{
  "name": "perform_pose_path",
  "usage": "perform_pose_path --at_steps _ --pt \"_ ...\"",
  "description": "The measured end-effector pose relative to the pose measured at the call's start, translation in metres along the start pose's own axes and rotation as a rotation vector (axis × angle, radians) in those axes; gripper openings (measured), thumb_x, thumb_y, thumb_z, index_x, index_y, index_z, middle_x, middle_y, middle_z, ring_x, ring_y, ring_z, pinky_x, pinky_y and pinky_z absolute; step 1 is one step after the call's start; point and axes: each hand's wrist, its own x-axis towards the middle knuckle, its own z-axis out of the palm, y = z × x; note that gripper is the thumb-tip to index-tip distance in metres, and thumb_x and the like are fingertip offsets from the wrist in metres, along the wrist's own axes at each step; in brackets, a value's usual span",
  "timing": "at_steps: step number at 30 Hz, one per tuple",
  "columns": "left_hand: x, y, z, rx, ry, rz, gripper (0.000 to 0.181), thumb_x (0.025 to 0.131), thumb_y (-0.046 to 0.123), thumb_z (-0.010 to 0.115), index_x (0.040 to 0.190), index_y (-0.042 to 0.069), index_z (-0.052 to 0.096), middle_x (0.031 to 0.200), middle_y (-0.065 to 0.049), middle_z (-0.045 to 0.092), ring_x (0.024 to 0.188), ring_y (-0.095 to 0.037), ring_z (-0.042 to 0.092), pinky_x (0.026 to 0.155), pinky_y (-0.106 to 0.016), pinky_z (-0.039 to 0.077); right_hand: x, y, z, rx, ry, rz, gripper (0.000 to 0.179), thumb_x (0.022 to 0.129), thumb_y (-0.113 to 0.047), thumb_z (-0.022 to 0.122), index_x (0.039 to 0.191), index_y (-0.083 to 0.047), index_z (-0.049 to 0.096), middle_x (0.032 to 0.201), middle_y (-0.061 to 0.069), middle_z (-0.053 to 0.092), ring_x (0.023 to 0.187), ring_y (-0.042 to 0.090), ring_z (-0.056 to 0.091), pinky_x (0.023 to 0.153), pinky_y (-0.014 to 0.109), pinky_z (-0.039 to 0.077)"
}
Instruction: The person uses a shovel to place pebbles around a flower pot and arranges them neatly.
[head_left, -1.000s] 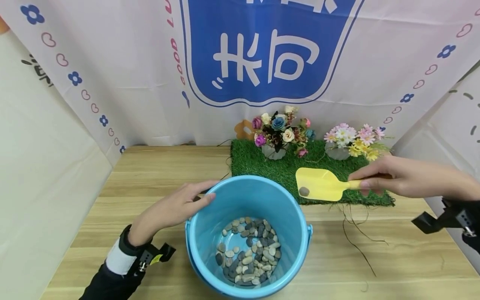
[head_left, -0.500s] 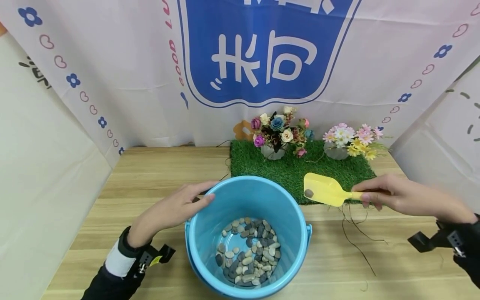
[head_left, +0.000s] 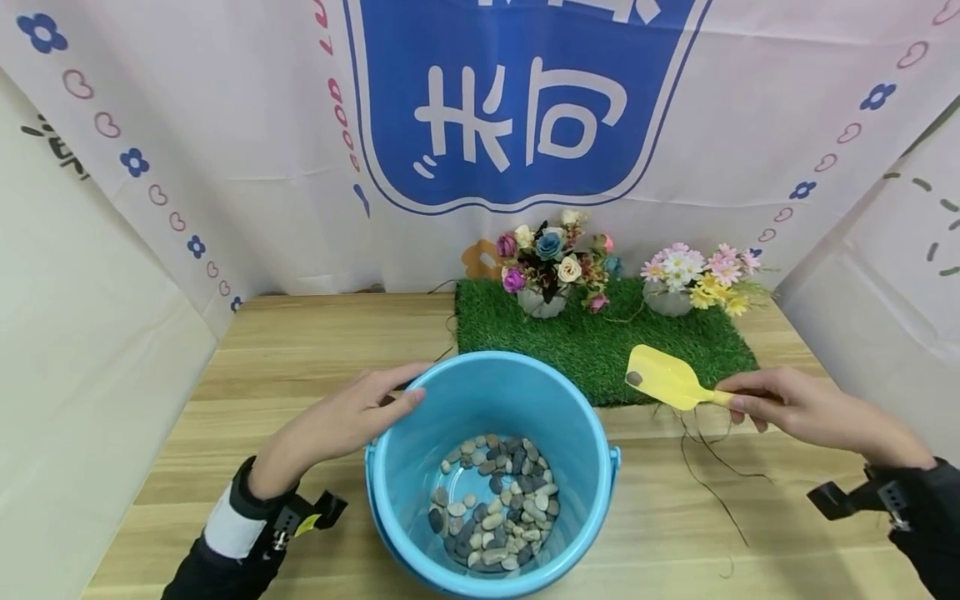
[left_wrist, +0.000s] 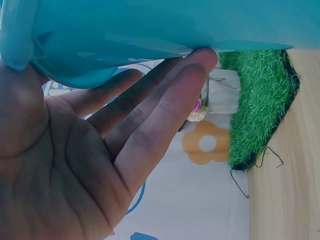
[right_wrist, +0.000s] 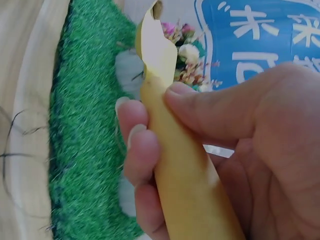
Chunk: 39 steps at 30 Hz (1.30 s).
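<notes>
A blue bucket (head_left: 492,357) stands at the front of the table, with grey, dark and pale pebbles (head_left: 495,523) spread on its bottom. My left hand (head_left: 347,419) holds its left rim, thumb over the edge and nearly straight fingers along the outer wall; in the left wrist view the fingertips (left_wrist: 204,59) touch that wall and the thumb tip is hidden. To the bucket's right, above the table, my right hand (head_left: 798,408) pinches the handle of a yellow toy shovel (head_left: 663,375). One brownish pebble (head_left: 634,378) lies near the tip of the shovel's blade.
Behind the bucket lies a green artificial turf mat (head_left: 600,350). Two flower pots stand on it: mixed roses (head_left: 558,258) and pink, white and yellow flowers (head_left: 701,277). Thin dark strands (head_left: 712,467) trail from its front edge over the wooden table (head_left: 315,350).
The right hand has lowered and drawn the shovel slightly to the right, away from the bucket, with the pebble still on it. The left hand stays on the rim.
</notes>
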Motion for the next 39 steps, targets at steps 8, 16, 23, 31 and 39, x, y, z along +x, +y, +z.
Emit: perform_pose_path --at_steps 8,16,23,31,39 --pt "-0.002 0.012 0.0 -0.008 -0.002 0.016 0.041 0.101 0.013 0.037 0.141 0.006 0.032 0.119 -0.019 0.056 0.082 -0.024 0.065 0.062 -0.035 0.057 -0.011 0.023 0.012 0.004 0.05 0.074 0.021 0.094 0.0 0.048 0.112 -0.002 0.059 0.077 -0.012 0.056 0.057 0.008 0.05 0.045 0.023 0.044" --pt "-0.001 0.004 0.0 -0.014 0.0 -0.003 0.041 0.101 0.015 0.037 0.141 0.008 0.033 0.12 -0.017 0.056 0.083 -0.024 0.065 0.062 -0.036 0.057 -0.022 0.042 0.016 0.002 0.085 0.151 0.023 0.095 -0.002 0.047 0.116 0.004 0.055 0.078 -0.009 0.057 0.058 0.011 0.052 0.047 0.026 0.047" --pt "0.002 -0.017 0.0 -0.014 -0.003 0.005 0.042 0.101 0.018 0.037 0.143 0.016 0.032 0.122 -0.011 0.056 0.083 -0.022 0.065 0.061 -0.035 0.057 -0.028 0.057 0.02 -0.022 0.144 0.216 0.02 0.095 -0.002 0.048 0.111 0.004 0.058 0.077 -0.004 0.059 0.057 0.012 0.052 0.045 0.025 0.045" --pt "0.0 0.009 0.0 -0.025 -0.009 0.016 0.041 0.101 0.013 0.037 0.141 0.005 0.033 0.118 -0.02 0.056 0.08 -0.024 0.065 0.061 -0.037 0.057 -0.032 0.069 0.021 -0.008 0.171 0.36 0.021 0.097 -0.009 0.046 0.107 0.005 0.058 0.076 0.003 0.059 0.059 0.017 0.053 0.047 0.028 0.047" --pt "0.002 -0.01 0.0 -0.028 -0.009 0.021 0.041 0.101 0.017 0.037 0.142 0.013 0.033 0.12 -0.014 0.057 0.079 -0.018 0.065 0.06 -0.039 0.057 -0.034 0.081 0.016 -0.072 0.229 0.471 0.025 0.098 -0.014 0.045 0.101 0.005 0.061 0.076 0.005 0.061 0.059 0.017 0.054 0.048 0.026 0.046"
